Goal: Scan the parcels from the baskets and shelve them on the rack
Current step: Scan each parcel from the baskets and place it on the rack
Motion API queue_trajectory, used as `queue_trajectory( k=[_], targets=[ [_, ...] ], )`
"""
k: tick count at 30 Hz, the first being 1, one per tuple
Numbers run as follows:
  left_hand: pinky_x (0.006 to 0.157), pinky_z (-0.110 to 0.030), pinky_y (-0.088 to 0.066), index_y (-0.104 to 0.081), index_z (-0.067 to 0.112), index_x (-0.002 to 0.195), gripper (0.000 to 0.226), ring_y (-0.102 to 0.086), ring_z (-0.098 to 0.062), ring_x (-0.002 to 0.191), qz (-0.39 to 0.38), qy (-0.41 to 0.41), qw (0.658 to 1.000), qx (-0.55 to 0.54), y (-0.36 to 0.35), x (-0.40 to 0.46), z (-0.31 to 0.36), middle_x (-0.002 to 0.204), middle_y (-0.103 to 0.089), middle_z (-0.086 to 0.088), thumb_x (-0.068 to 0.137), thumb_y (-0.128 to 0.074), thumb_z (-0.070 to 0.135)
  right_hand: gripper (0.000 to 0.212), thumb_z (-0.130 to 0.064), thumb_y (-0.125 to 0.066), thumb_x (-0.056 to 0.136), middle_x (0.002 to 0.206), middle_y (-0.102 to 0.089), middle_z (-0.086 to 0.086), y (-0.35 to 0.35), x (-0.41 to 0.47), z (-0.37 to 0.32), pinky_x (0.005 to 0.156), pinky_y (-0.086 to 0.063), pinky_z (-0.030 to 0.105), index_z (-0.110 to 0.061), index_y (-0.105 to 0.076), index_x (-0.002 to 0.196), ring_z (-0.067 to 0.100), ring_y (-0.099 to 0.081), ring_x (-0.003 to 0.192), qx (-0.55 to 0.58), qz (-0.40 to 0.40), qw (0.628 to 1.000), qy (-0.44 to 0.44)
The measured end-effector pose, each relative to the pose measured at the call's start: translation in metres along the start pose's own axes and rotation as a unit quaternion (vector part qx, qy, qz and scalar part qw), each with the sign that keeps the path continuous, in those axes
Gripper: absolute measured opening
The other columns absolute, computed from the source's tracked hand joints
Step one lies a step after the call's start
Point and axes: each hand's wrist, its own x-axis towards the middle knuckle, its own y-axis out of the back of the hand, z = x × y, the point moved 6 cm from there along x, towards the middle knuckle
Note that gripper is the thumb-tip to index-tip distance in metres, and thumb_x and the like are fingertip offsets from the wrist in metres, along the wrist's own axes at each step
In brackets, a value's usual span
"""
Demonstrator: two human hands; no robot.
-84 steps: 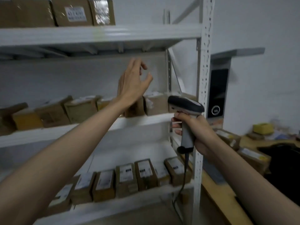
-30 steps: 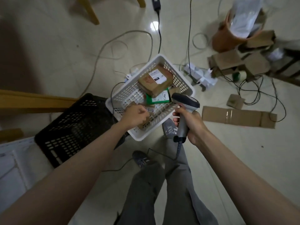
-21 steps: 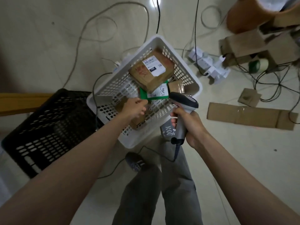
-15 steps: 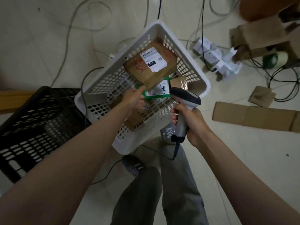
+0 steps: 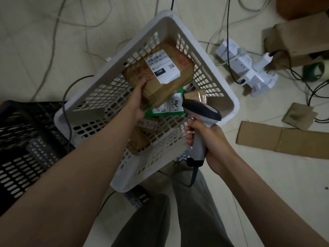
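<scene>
The biggest risk was the parcel (image 5: 161, 77) slipping. The left hand (image 5: 138, 100) held it only at its near left corner, thumb on the top face and the fingers seemingly tucked beneath, though they were hidden. Most of the parcel's bulk hung out beyond that grip, toward the far side of the white basket (image 5: 229, 102). A hold so far off centre could let the parcel twist or drop back onto the green packet (image 5: 168, 107) and the smaller boxes (image 5: 140, 138) underneath. A lift straight up might also catch the basket's wall, since the parcel sat close against the far left side.

A second risk was a bad scan. The right hand (image 5: 211, 139) was closed round the handle of the scanner (image 5: 202, 113), whose head pointed into the basket, where more than one label (image 5: 162, 68) lay within its line. It could have read the green packet's label instead of the one on the parcel. The scanner's cable (image 5: 193, 177) trailed down by the person's legs and could snag on the basket rim.

The parcel was still within the basket, label up, tilted, its near corner in the left hand.
</scene>
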Motion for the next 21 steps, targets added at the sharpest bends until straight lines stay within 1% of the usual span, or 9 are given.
queue_trajectory(
  k=[2,5,7,10,13,15,17,19,21],
  targets=[
    [0.06,-0.032,-0.061,-0.063,0.019,0.107,0.034,-0.076,-0.023,0.083,-0.027,0.011,0.999,-0.034,-0.004,0.004,-0.001,0.089,-0.078,-0.007,0.091,-0.069,0.048,0.022,-0.009,-0.064,0.096,0.089,-0.066,0.013,0.0,0.003,0.002,0.064,-0.053,0.027,-0.001,-0.066,0.117,0.015,-0.06,0.066,-0.002,0.0,1.0,0.002],
    [0.068,-0.036,-0.062,-0.064,0.019,0.115,0.036,-0.072,-0.027,0.1,-0.039,0.016,0.998,-0.05,-0.006,0.007,-0.003,0.108,-0.074,-0.01,0.091,-0.068,0.046,0.022,-0.01,-0.065,0.096,0.089,-0.068,0.013,-0.001,0.004,0.006,0.064,-0.053,0.028,-0.002,-0.067,0.117,0.017,-0.061,0.069,-0.001,0.002,1.0,-0.004],
    [0.07,-0.036,-0.062,-0.065,0.019,0.116,0.036,-0.072,-0.027,0.103,-0.047,0.018,0.997,-0.056,-0.006,0.008,-0.004,0.11,-0.074,-0.01,0.093,-0.067,0.046,0.019,-0.009,-0.065,0.096,0.088,-0.068,0.013,-0.002,0.003,0.007,0.064,-0.053,0.027,-0.001,-0.068,0.113,0.018,-0.06,0.07,-0.002,0.001,1.0,-0.004],
    [0.093,-0.042,-0.057,-0.062,0.02,0.13,0.049,-0.068,-0.028,0.113,-0.045,0.014,0.998,-0.049,-0.003,0.004,-0.008,0.12,-0.072,-0.008,0.091,-0.069,0.049,0.019,-0.009,-0.064,0.096,0.089,-0.068,0.013,-0.002,-0.002,0.008,0.067,-0.054,0.028,0.001,-0.067,0.112,0.019,-0.061,0.073,-0.012,-0.001,1.0,-0.004],
    [0.087,-0.04,-0.059,-0.057,0.021,0.136,0.059,-0.067,-0.024,0.111,-0.016,-0.01,0.999,-0.035,0.005,-0.011,-0.013,0.122,-0.071,-0.006,0.086,-0.075,0.047,0.016,-0.009,-0.063,0.097,0.089,-0.068,0.013,-0.002,-0.016,0.005,0.068,-0.054,0.029,0.001,-0.069,0.108,0.018,-0.061,0.072,-0.02,0.007,1.0,-0.004],
    [0.09,-0.042,-0.058,-0.055,0.021,0.139,0.065,-0.067,-0.024,0.113,0.001,-0.02,0.999,-0.029,0.014,-0.027,-0.019,0.124,-0.07,-0.005,0.084,-0.079,0.045,0.009,-0.008,-0.061,0.097,0.086,-0.067,0.013,-0.005,-0.032,0.002,0.067,-0.052,0.03,-0.004,-0.069,0.096,0.018,-0.059,0.069,-0.026,0.005,1.0,0.0],
    [0.088,-0.042,-0.057,-0.054,0.02,0.142,0.068,-0.066,-0.024,0.115,0.007,-0.028,0.999,-0.015,0.023,-0.049,-0.025,0.126,-0.07,-0.004,0.083,-0.079,0.044,0.013,-0.006,-0.059,0.097,0.083,-0.067,0.011,-0.008,-0.051,-0.003,0.067,-0.05,0.031,-0.007,-0.068,0.088,0.017,-0.058,0.068,-0.039,0.004,0.999,0.01],
    [0.08,-0.04,-0.056,-0.052,0.02,0.143,0.07,-0.065,-0.023,0.114,0.014,-0.028,0.999,-0.013,0.036,-0.074,-0.03,0.127,-0.069,-0.003,0.082,-0.079,0.045,0.012,-0.007,-0.059,0.097,0.084,-0.069,0.01,-0.011,-0.073,-0.008,0.066,-0.052,0.03,-0.006,-0.069,0.091,0.016,-0.059,0.067,-0.055,0.006,0.998,0.02],
    [0.082,-0.043,-0.055,-0.046,0.02,0.147,0.08,-0.063,-0.024,0.117,0.018,-0.023,0.999,-0.017,0.05,-0.103,-0.035,0.131,-0.066,-0.004,0.08,-0.08,0.046,0.012,-0.009,-0.059,0.098,0.084,-0.07,0.011,-0.015,-0.098,-0.012,0.065,-0.053,0.03,-0.005,-0.07,0.093,0.016,-0.061,0.066,-0.073,0.008,0.997,0.025]
  ],
)
